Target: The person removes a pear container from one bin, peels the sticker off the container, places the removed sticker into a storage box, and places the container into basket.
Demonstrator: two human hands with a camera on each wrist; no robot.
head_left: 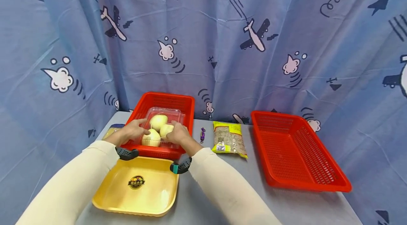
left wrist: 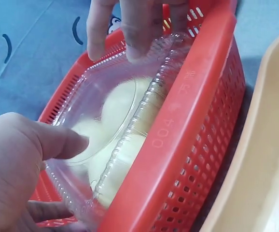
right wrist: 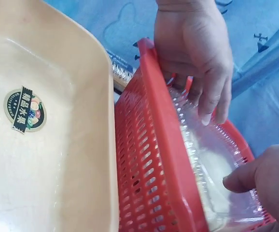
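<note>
Head view: your left hand (head_left: 131, 131) and right hand (head_left: 178, 134) grasp the clear clamshell box (head_left: 163, 120); the yellow tray's (head_left: 111, 196) sticker (head_left: 136, 182) at 6 o'clock is unreadable.

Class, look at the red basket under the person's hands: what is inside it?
A clear plastic box holding three pale round fruits. Both hands cover its near corners; whatever lies beneath it is hidden.

Red mesh baskets: two, one (head_left: 178, 103) at the left behind the tray, one (head_left: 295, 151) at the right.
Yellow tray (head_left: 140, 186): one, bearing one round sticker.
Clear plastic clamshell box (head_left: 165, 113): one, inside the left basket.
Pale round fruits (head_left: 158, 122): three, inside the box.
Yellow-edged packet (head_left: 228, 139): one.
Small purple wrapped sweet (head_left: 202, 135): one.
Flat packet (head_left: 112, 129) partly hidden at the left: one.
Hands: two, left hand (head_left: 131, 131) and right hand (head_left: 178, 135).
</note>
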